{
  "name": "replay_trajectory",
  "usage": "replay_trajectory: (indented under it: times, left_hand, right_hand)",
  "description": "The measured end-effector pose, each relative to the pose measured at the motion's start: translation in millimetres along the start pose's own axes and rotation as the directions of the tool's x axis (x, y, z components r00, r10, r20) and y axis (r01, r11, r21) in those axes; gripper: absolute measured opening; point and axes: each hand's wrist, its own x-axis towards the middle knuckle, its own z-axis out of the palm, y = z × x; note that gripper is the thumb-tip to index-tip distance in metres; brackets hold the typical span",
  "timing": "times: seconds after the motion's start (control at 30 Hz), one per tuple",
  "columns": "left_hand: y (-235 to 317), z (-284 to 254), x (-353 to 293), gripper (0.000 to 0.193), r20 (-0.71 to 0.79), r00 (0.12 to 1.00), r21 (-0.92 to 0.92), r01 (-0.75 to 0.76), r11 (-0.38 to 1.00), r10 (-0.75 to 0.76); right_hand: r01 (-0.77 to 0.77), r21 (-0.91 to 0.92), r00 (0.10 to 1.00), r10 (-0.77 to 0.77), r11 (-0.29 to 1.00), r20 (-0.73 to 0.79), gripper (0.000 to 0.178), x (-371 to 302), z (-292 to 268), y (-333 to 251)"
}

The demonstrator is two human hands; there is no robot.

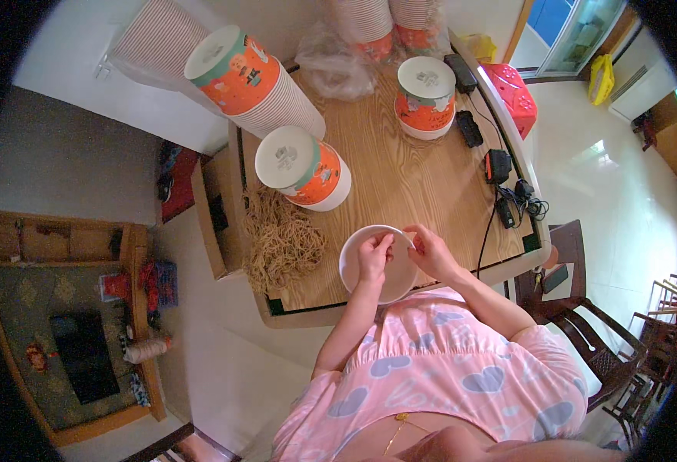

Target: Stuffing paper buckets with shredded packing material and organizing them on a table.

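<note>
An open white paper bucket stands at the front edge of the table, its mouth facing up towards me. My left hand reaches inside it, fingers pinched close to the inner wall; whatever is between them is too small to make out. At the right side of the rim, the fingers of my right hand close on the bucket's edge. A loose heap of tan twine lies to the left of the bucket. Behind the heap, a short upside-down stack of orange, green and white paper buckets sits on the wood-grain tabletop.
Another short bucket stack stands at the back right. A tall stack leans at the back left, near bagged stacks. Black chargers and cables line the right edge. A red plastic stool and dark wooden chair flank the table.
</note>
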Motion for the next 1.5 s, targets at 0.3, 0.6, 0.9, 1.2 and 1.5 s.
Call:
replay_trajectory:
  times: [0.3, 0.6, 0.9, 1.2, 1.5]
  left_hand:
    - [21, -9, -32, 0.007, 0.145, 0.986, -0.059, 0.093, 0.994, -0.084]
    - [38, -6, -54, 0.007, 0.317, 0.945, -0.150, 0.137, 0.979, -0.084]
    - [26, 2, -56, 0.005, 0.186, 0.828, 0.394, -0.557, 0.731, 0.530]
    - [-1, -1, -9, 0.009, -0.025, 0.941, 0.348, -0.309, 0.885, 0.339]
    - [-4, 3, -2, 0.011, -0.065, 0.906, 0.343, -0.373, 0.862, 0.418]
  right_hand:
    - [0.197, 0.051, 0.978, -0.192, 0.979, -0.082, 0.033, 3, -19, -25]
    - [0.212, 0.159, 0.968, -0.229, 0.964, 0.100, 0.013, 2, -19, -25]
    - [0.288, -0.048, 0.957, -0.286, 0.957, 0.046, 0.010, 0, -10, -21]
    - [0.034, -0.012, 0.995, -0.036, 0.999, -0.093, 0.015, 16, -14, 1]
    - [-0.009, 0.057, 0.997, 0.013, 0.998, -0.072, 0.013, 23, -15, 9]
